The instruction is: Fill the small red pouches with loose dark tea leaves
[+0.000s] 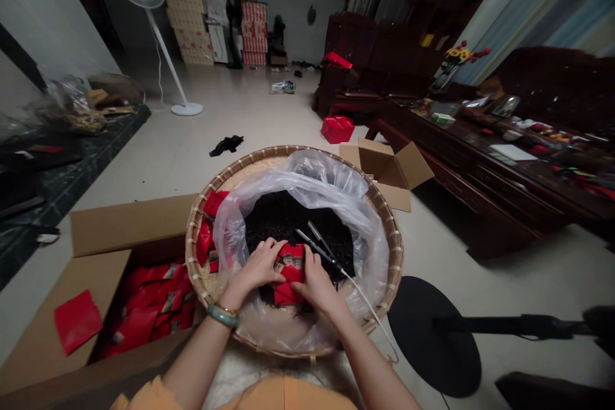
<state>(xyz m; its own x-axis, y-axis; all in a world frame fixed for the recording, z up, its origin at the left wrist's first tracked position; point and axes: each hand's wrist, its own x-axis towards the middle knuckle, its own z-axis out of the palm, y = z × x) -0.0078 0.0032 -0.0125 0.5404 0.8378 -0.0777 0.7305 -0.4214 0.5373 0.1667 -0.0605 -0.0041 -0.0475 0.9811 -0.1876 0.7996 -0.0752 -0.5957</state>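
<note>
Orange clothing [288,394] nearest the lens, red packet [288,274] getting a two-handed pinch

So both bare forearms [199,352] are reaching forward over a round woven basket [396,237]. Left hand [262,262] is bending its fingers over the packet's upper left, thumb pressing lower down; a green bracelet [223,315] is circling that wrist. Right hand [317,278] is pretty much mirroring it on the other side. Grip's looking narrow on both, and they're holding the packet between them. It's showing bright red, kinda creased, with a paler printed patch near the top. It's sitting above some dark, shredded-looking stuff [273,218] in the clear plastic bag [372,256] lining the basket. Just beside the right hand, a tongs-like black tool [331,261] is lying with its arms apart, trailing a white cord [355,284].
</note>
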